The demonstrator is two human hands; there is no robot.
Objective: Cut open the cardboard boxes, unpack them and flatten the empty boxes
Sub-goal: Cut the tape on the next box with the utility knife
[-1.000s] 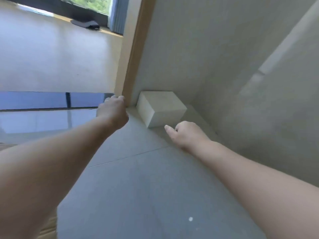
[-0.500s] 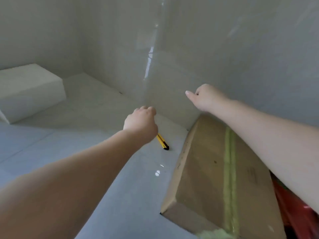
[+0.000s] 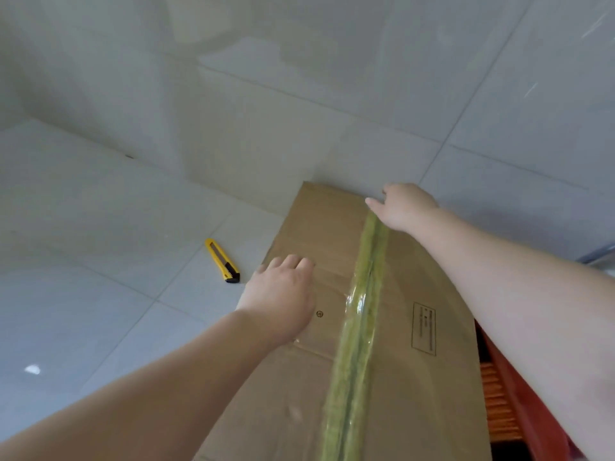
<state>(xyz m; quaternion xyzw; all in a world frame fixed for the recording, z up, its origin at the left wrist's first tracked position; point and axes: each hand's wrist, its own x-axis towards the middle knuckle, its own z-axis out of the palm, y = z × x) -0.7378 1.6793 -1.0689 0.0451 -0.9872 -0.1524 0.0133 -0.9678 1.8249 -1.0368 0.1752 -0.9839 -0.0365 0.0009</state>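
On the far left we see pale tiled floor (image 3: 100, 261) with a bright glint of reflected light low down, and a tiled wall (image 3: 299, 78) rising behind it. Moving right, a yellow utility knife (image 3: 222, 260) lies flat on the tiles, its black end toward us, just beside the left edge of the cardboard box (image 3: 416, 377) but apart from it; nobody is touching it.

Next comes our left hand (image 3: 281, 299), reaching in from the lower left. It lies palm down on the box top near the left edge, fingers straight and held close together, with the fingertips on the cardboard (the thumb is hidden under the hand).

The box itself sits on the floor with its far end close against the wall. It is closed, with a strip of yellowish-green tape (image 3: 357, 327) running lengthwise along the centre seam. A small printed label (image 3: 423, 328) sits to the right of the tape.

Further right, our right hand (image 3: 404, 207) rests at the far end of the box, just over the top of the tape line; its fingers are loosely curled and the thumb sticks out to the left, and it grips nothing that we can see.

At the right edge, something red and orange (image 3: 506, 410) shows just beside the box.
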